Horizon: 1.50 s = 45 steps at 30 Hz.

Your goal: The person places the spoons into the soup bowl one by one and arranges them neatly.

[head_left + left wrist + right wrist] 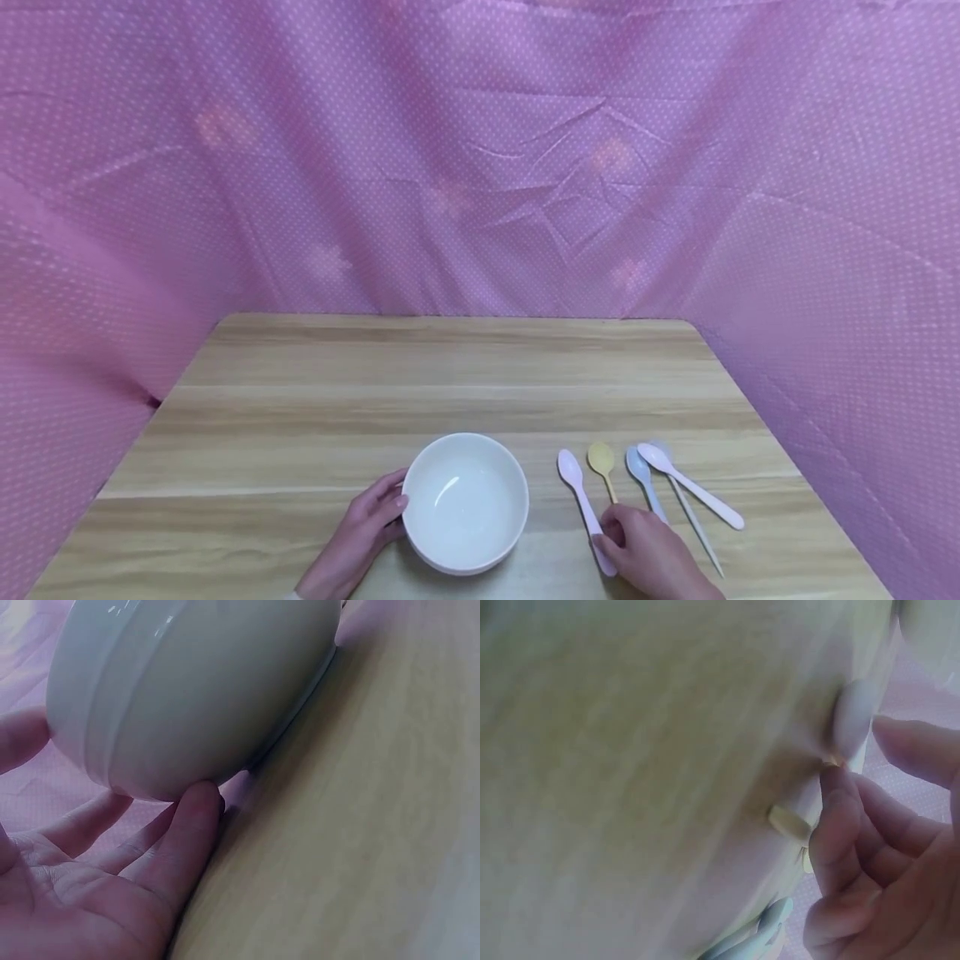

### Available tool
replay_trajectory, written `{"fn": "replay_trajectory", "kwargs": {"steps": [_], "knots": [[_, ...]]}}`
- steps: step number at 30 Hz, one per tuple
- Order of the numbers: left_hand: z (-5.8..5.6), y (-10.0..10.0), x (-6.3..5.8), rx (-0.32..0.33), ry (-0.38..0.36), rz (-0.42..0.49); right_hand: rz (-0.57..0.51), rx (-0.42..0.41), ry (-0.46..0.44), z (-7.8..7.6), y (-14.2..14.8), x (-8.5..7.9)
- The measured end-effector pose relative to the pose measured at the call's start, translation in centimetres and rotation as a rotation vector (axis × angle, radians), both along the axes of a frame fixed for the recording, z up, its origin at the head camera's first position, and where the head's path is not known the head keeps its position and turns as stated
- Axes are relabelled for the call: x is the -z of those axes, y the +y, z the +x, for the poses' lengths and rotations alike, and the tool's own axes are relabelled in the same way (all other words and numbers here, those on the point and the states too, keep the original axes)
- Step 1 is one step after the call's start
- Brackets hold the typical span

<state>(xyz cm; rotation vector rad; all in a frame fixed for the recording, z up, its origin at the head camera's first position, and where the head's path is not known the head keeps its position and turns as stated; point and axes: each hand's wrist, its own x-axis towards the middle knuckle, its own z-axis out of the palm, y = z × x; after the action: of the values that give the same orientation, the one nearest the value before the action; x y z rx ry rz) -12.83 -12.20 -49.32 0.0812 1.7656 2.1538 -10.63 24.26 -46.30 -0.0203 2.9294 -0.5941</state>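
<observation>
A white bowl (465, 504) stands upright on the wooden table. Against its left side rests my left hand (362, 529), with fairly straight fingers (196, 817) touching the outer wall of the bowl (187, 697) in the left wrist view. To the right lies a pink spoon (577, 483), bowl end pointing away. My right hand (645, 546) pinches its handle low down between thumb and curled index finger; the handle end (853, 716) shows at the fingertips. Beside it lies a yellow spoon (601, 458), its handle partly hidden by that hand.
Right of the yellow spoon lie a blue spoon (640, 467) and a pale pink spoon (697, 492), which crosses over a greyish spoon (693, 521). Pink dotted cloth (480, 167) hangs behind the table and along both sides.
</observation>
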Motion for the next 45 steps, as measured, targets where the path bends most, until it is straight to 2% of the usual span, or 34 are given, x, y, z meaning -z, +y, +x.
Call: {"fn": "replay_trajectory", "kwargs": {"steps": [5, 11, 25, 45], "knots": [[-0.04, 0.10, -0.03, -0.018, 0.005, -0.004, -0.014, -0.031, 0.007, 0.00, -0.05, 0.01], [-0.09, 0.18, 0.20, -0.009, 0.014, 0.022, -0.028, -0.058, 0.003, 0.02, -0.11, 0.14], [-0.11, 0.13, 0.43, -0.023, 0.012, 0.026, -0.083, -0.054, -0.033, 0.20, -0.19, 0.20], [0.00, 0.10, 0.53, -0.006, 0.038, 0.047, -0.023, -0.038, -0.037, 0.05, -0.26, -0.11]]}}
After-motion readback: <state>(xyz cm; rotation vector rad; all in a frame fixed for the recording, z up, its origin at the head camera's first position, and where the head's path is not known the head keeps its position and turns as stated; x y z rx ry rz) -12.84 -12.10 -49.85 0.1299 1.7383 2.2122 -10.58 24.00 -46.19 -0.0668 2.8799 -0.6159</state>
